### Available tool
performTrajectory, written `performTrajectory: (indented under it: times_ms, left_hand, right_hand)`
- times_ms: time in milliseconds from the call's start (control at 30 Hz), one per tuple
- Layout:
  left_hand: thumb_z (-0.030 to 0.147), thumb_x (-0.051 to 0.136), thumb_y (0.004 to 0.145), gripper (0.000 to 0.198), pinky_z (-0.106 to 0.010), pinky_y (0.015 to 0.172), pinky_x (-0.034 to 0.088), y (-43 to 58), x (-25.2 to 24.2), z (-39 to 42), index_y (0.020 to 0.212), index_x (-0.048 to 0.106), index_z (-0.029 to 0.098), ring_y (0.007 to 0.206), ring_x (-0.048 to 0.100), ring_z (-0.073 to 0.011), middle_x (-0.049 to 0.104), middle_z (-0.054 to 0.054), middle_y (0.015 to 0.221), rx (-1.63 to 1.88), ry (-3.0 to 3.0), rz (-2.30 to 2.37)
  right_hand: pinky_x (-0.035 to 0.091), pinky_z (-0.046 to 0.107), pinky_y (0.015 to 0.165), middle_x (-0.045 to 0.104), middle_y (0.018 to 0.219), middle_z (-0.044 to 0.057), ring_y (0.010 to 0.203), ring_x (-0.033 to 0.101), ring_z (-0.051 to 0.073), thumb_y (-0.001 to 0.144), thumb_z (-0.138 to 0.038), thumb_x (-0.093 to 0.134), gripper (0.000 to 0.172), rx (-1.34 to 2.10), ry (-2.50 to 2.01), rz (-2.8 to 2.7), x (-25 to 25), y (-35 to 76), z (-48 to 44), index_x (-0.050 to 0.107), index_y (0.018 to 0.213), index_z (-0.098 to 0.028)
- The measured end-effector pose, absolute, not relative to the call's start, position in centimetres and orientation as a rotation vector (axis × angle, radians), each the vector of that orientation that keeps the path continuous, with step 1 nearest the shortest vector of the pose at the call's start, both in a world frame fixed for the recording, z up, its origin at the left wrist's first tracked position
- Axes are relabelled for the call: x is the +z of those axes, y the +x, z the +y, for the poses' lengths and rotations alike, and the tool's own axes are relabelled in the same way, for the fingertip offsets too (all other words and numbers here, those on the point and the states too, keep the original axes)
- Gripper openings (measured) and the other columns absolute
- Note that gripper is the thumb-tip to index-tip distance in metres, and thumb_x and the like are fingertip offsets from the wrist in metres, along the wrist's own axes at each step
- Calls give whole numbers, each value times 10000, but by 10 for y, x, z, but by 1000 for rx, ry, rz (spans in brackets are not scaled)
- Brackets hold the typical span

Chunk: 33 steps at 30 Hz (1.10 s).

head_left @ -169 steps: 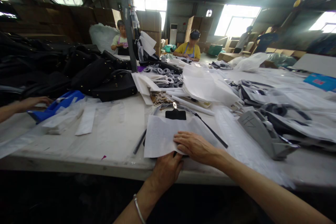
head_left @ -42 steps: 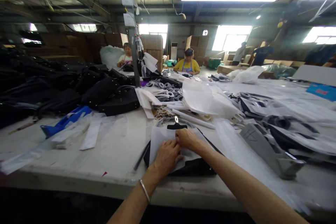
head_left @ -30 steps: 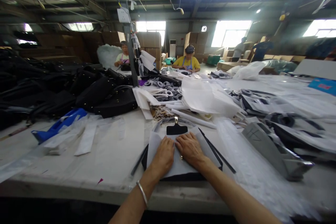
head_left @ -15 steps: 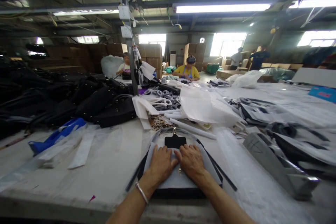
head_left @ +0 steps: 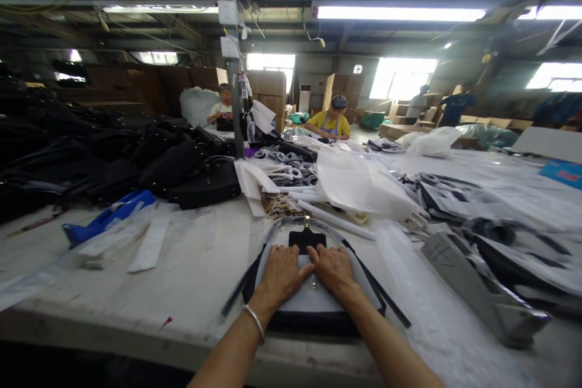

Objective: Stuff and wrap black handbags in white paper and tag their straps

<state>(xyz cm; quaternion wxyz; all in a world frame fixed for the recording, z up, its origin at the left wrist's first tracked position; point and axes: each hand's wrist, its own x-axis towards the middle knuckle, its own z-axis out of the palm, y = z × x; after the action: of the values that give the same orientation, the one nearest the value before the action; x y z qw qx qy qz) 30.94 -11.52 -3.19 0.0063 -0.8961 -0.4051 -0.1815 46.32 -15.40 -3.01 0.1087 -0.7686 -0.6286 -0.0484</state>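
Note:
Flat on the table in front of me lies a black handbag (head_left: pixel 313 322) with a sheet of white foam (head_left: pixel 309 303) over its front. My left hand (head_left: pixel 282 270) rests on the sheet, fingers stretched toward the bag's top. Beside it, my right hand (head_left: pixel 334 267) presses on the same sheet with its fingers extended; the two thumbs nearly meet. Just beyond my fingertips is a black flap (head_left: pixel 308 240) with a gold clasp (head_left: pixel 307 222). A small gold fitting (head_left: pixel 313 285) shows between my wrists. The handle arches behind the flap under a clear wrap.
Black bags (head_left: pixel 204 185) are heaped at the left, near a blue tape dispenser (head_left: pixel 109 218). A grey metal holder (head_left: pixel 486 291) stands at the right beside clear plastic (head_left: pixel 422 303). White foam sheets (head_left: pixel 354 182) lie behind the bag. A metal post (head_left: pixel 236 103) rises behind; co-workers sit farther back.
The view has shifted slightly, so the scene sits a little more to the right. Both hands stay on the white sheet, with only a slight shift of the fingers.

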Motion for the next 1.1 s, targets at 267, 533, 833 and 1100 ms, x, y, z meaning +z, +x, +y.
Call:
performTrajectory:
  times_ms: [267, 533, 833, 1100]
  left_hand:
    - [308, 480, 982, 228, -473, 930, 423, 305, -35, -115, 992, 623, 131, 940, 639, -281, 685, -115, 946, -684, -2853, -1249]
    - [55, 426, 882, 185, -469, 1034, 404, 305, -46, -111, 936, 588, 123, 960, 627, -258, 650, -127, 920, -948, -2797, -1458]
    - [-26, 394, 689, 358, -360, 966, 482, 291, -45, -98, 943, 512, 196, 1003, 589, -195, 612, -74, 988, -1361, -2713, -1755]
    - [-16, 360, 711, 379, -339, 979, 470, 289, -44, -99, 956, 566, 186, 998, 614, -180, 657, -73, 981, -1502, -2737, -1848]
  right_hand:
    - [405, 464, 1028, 510, 1427, 231, 1273, 527, 362, 878, -400, 581, 713, -158, -2055, -1521, -61, 478, -139, 363, 1470, -69]
    - [508, 374, 825, 665, 891, 36, 826, 632, 226, 806, -424, 625, 521, 250, -1537, -1371, -43, 491, -153, 609, 1275, -197]
    - [498, 376, 956, 699, 1086, 67, 1035, 644, 233, 736, -100, 491, 293, 250, -1350, -1792, -14, 476, -187, 642, 952, -229]
    - [404, 419, 1118, 636, 1313, 78, 1248, 570, 240, 834, -104, 522, 435, 396, -1292, -2181, 8, 483, -213, 696, 1205, -251]
